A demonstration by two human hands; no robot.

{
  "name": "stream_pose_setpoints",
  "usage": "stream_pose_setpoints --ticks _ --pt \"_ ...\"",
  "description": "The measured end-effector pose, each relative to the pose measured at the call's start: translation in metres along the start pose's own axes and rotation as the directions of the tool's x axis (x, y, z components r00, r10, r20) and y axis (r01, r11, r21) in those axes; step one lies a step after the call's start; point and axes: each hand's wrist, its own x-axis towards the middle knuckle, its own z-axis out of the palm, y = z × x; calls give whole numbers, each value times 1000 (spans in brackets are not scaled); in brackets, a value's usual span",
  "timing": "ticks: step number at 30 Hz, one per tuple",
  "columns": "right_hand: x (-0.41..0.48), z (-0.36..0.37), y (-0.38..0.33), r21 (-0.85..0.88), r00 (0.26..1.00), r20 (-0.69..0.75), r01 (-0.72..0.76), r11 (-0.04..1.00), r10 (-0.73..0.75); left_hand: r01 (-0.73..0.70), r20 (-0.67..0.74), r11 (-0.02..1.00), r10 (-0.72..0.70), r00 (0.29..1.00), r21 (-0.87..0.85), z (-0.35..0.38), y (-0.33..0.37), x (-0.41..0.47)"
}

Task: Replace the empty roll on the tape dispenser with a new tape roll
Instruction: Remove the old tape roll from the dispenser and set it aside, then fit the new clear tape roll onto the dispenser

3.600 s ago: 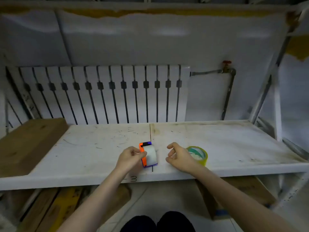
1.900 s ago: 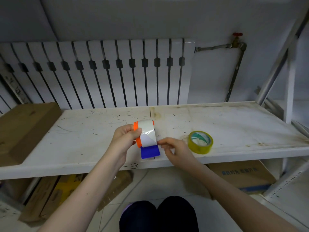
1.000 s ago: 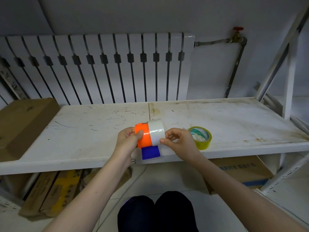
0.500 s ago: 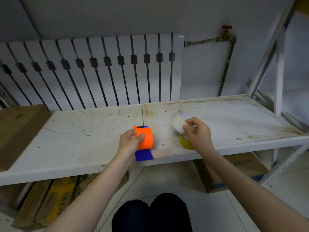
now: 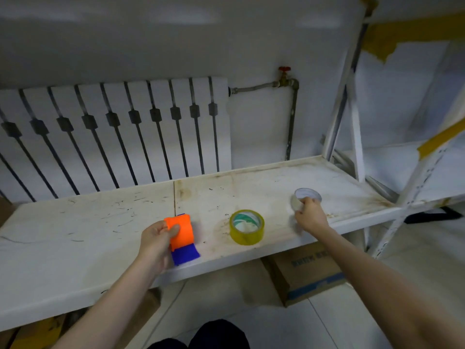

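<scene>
On the scuffed white shelf, the right hand grips the empty roll; the left hand grips the bare dispenser. The new tape roll waits unloaded.

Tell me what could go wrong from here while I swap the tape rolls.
1. The empty white cardboard core in the right hand sits near the white shelf's right front edge; released carelessly, it might roll off.
2. The left hand holds the orange and blue tape dispenser at the front edge; a slip could drop it.
3. The yellow tape roll lies flat, untouched.
</scene>
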Motion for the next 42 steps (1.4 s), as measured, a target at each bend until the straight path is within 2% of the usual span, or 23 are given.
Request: stream_pose_setpoints --ticks 3,6,9,12,16,19,24,26,29,33,37,39,42 --pt "-2 -4 2 12 999 12 -41 999 41 5 30 1000 -6 1000 30 2 3 -3" --pt "-13 -1 -10 64 998 -50 -39 997 43 2 37 998 -5 999 66 2 5 -4" --pt "-30 9 -33 115 988 -37 150 982 -147 17 34 995 -21 999 96 0 5 -2" --pt "-51 22 -56 88 929 62 360 929 -366 33 34 988 -38 999 149 -4 4 1" --pt "-72 44 -77 -158 818 233 566 809 -526 39 39 981 -47 998 192 -7 4 -1" --pt "-76 59 -80 -242 810 251 583 776 -530 29 29 977 -36 999 210 -9 4 -3" --pt "-77 68 -80 -256 848 221 528 810 -482 23 45 976 -33 998 217 -14 3 -5" --pt "-80 67 -79 -168 875 174 478 862 -451 11 49 977 -22 999 213 -16 4 -6" --pt "-84 64 -83 78 889 143 428 900 -435 11 66 980 -25 997 200 -18 3 -8" --pt "-93 62 -104 391 864 140 400 829 -484 -3 102 983 -16 995 184 -18 -2 -10" --pt "-105 61 -123 688 887 176 198 698 -426 -47 94 987 33 995 156 -19 -3 -16" --pt "-113 57 -130 772 907 218 67 632 -362 -100 74 983 90 993 151 -24 -3 -17" --pt "-126 51 -139 799 925 149 96 594 -349 -250 128 955 231 964 159 -32 -2 -21"
